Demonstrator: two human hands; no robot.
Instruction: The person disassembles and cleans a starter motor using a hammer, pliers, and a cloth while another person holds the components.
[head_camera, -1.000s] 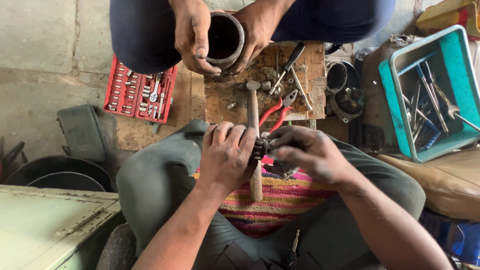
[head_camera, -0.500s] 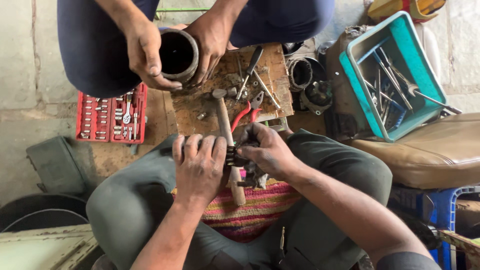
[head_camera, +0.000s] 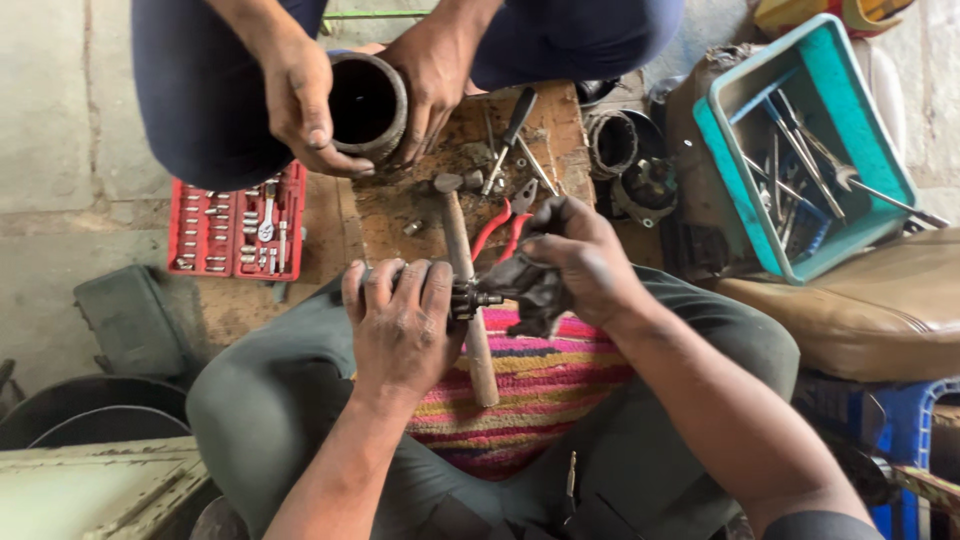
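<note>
My left hand (head_camera: 402, 325) is closed over a small dark metal gear part (head_camera: 470, 298), whose shaft pokes out to the right. My right hand (head_camera: 583, 262) grips a dirty dark rag (head_camera: 530, 285) pressed against that shaft end. Both hands hover above my lap, over a striped pink cushion (head_camera: 545, 385). A wooden-handled hammer (head_camera: 463, 262) lies under the hands, head toward the wooden block (head_camera: 400, 205). Red-handled pliers (head_camera: 502, 220) lie beside it.
A person opposite holds a dark metal cylinder (head_camera: 368, 105) in both hands. A red socket set tray (head_camera: 238, 222) lies at the left. A teal bin (head_camera: 800, 150) with wrenches stands at the right, ring-shaped metal parts (head_camera: 625, 160) beside it. A screwdriver (head_camera: 510, 135) rests on the block.
The view shifted so everything sits further left and lower. My right hand now wraps the rag more around the shaft end. The other person still holds the cylinder.
</note>
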